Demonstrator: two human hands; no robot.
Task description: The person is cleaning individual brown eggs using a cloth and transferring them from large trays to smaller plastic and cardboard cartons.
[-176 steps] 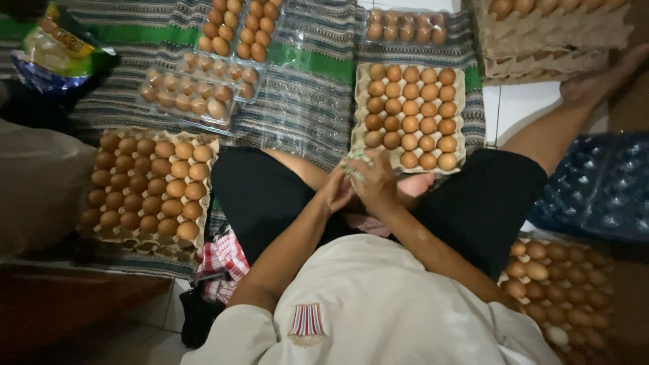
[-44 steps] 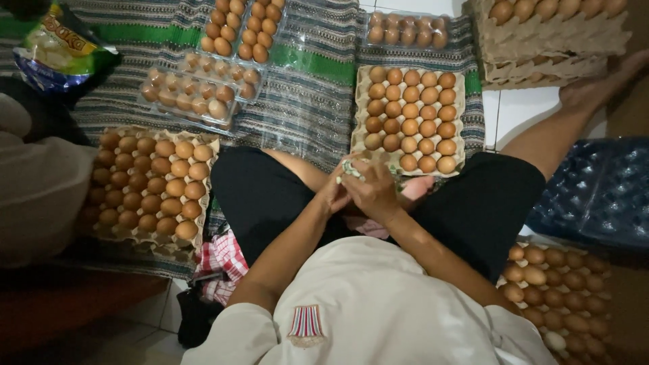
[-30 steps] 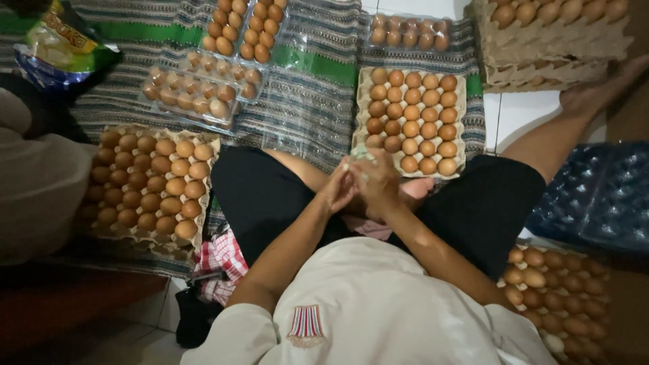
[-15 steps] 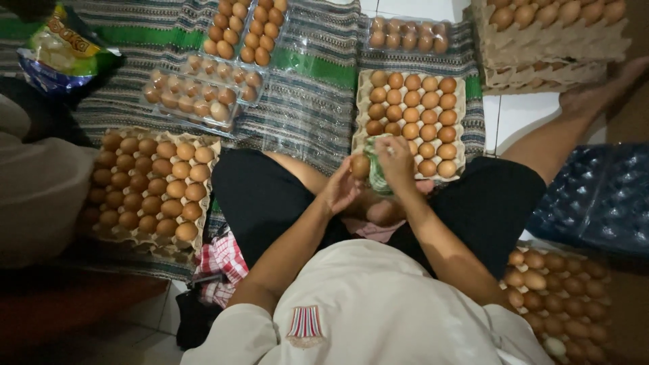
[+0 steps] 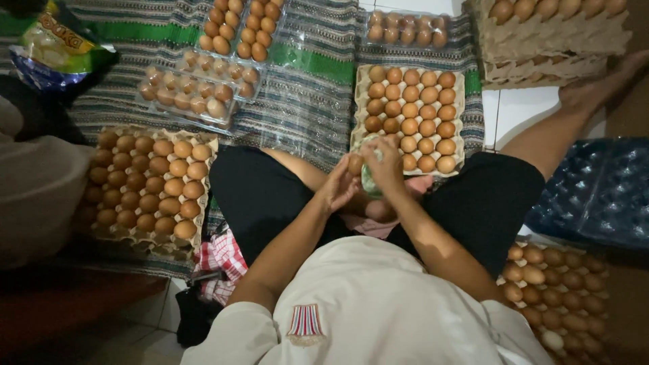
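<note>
Your left hand (image 5: 340, 188) has its fingers curled around a brown egg (image 5: 355, 164), which sits at the fingertips just above your lap. Your right hand (image 5: 385, 165) meets it from the other side, fingers closed on a pale greenish cloth (image 5: 369, 181) pressed against that same egg; how much of the cloth is bunched inside the palm you cannot tell.

Take the cardboard egg tray (image 5: 408, 116) straight ahead of you as the landmark. The egg in your hands hovers at the near left corner of that tray, almost touching its edge. Left of the tray lies a sheet of clear plastic film (image 5: 297, 115) on the striped mat (image 5: 155, 27). Farther left of the tray rest clear plastic egg cartons (image 5: 196, 94), filled. Well to the left of the tray and nearer to you sits a second full tray (image 5: 145, 182) beside your left knee. Right of the tray stands a stack of cardboard trays (image 5: 551, 34), and nearer you on that side a stack of blue plastic trays (image 5: 598, 192), with another egg-filled tray (image 5: 558, 297) below it
</note>
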